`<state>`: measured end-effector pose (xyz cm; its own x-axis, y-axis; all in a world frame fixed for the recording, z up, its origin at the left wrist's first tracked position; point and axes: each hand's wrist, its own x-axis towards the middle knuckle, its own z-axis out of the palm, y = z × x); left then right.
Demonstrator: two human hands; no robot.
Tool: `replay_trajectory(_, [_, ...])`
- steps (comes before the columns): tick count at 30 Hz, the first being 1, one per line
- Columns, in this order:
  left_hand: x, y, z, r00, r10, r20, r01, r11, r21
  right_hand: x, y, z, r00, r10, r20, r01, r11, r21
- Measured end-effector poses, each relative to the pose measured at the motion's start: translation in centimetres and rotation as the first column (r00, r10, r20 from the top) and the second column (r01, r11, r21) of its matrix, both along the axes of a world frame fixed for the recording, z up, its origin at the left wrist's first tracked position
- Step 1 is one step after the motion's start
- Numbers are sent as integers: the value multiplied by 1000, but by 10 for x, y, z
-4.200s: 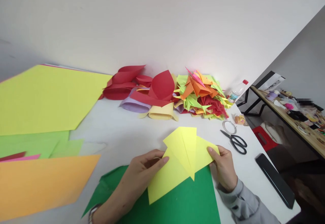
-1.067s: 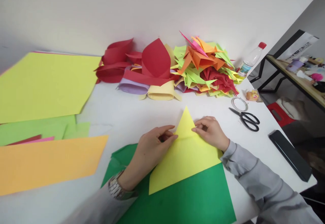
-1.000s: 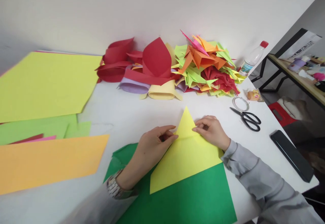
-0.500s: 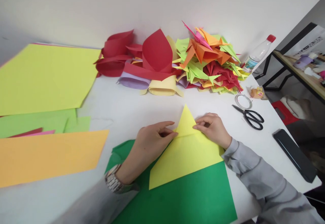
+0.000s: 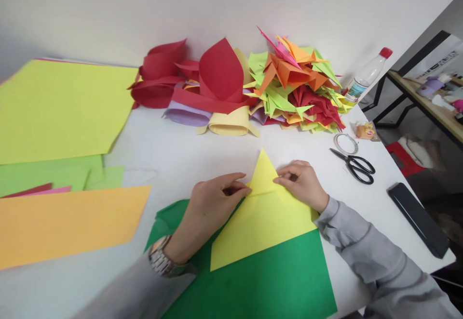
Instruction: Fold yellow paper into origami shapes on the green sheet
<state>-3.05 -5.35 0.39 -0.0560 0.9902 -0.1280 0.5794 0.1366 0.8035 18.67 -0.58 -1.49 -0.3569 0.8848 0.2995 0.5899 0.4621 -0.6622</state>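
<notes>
A yellow sheet of paper, folded to a peak at its far end, lies over a green sheet on the table in front of me. My left hand pinches the left edge of the yellow paper below the peak, thumb and index finger closed. On the opposite edge, my right hand grips the paper between thumb and fingers. A crease runs across between the two hands. The green sheet's far left corner is crumpled, and my left forearm covers part of it.
Behind stand rolled paper shapes and a heap of folded pieces. At right are scissors, a tape roll, a bottle and a black case. Yellow-green sheets and an orange sheet lie left.
The view has shifted slightly, so the scene sits a little further left. Both hands keep their hold on the yellow paper, whose folded peak looks the same.
</notes>
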Motion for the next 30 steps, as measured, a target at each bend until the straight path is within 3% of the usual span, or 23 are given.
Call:
replay_trajectory(5, [0, -2, -13, 985, -105, -140, 133, 970, 205, -1, 0, -2, 1000, -17, 2, 17, 1000, 4])
replay_trajectory(10, [-2, -4, -26, 915, -238, -327, 375, 804, 462, 2, 1, 1, 998, -6, -59, 3, 999, -48])
replay_trajectory(14, [-5, -5, -30, 847, -260, -464, 487, 729, 481, 9, 3, 6, 991, 90, -101, -106, 980, -171])
replay_trajectory(19, [-5, -5, -28, 815, -257, -520, 527, 703, 478, 13, 4, 6, 984, 98, -150, -134, 958, -254])
replay_trajectory(25, [-5, -5, -30, 798, -253, -547, 544, 692, 474, 12, 4, 6, 982, 115, -152, -152, 953, -264])
replay_trajectory(30, [-5, -5, -31, 783, -245, -572, 566, 663, 491, 12, 4, 8, 988, 125, -87, -140, 971, -193])
